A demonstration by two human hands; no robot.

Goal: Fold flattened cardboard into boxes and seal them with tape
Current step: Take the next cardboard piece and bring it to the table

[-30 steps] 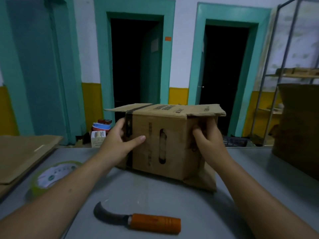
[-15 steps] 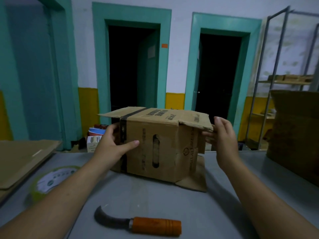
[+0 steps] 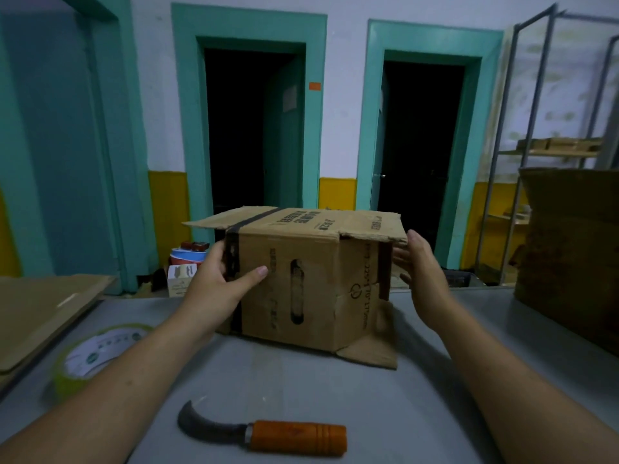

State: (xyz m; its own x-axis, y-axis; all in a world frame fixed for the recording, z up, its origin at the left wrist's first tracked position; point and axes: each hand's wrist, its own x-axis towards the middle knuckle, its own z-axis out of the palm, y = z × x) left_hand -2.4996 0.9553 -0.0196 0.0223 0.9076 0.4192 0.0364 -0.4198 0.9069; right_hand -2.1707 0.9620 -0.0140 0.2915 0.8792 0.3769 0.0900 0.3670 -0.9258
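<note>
A brown cardboard box [image 3: 311, 279] with a black tape strip and a slot handle lies on its side on the grey table [image 3: 301, 390]. Its flaps stick out at the top and at the lower right. My left hand [image 3: 217, 279] grips the box's left corner, thumb on the front face and fingers round the taped edge. My right hand [image 3: 418, 272] is held flat with straight fingers beside the box's right end, just under the top flap; whether it touches the cardboard is unclear. A roll of yellow-green tape [image 3: 97, 353] lies flat at the left.
A curved knife with an orange handle [image 3: 268, 433] lies near the table's front edge. Flattened cardboard [image 3: 43, 303] is stacked at the left. A tall cardboard stack [image 3: 572, 249] stands at the right, before a metal shelf rack [image 3: 536, 145]. Two dark doorways are behind.
My right hand has come off the box's right end, where it gripped a flap, and now sits flat beside it. The box has turned slightly. My left hand keeps its hold.
</note>
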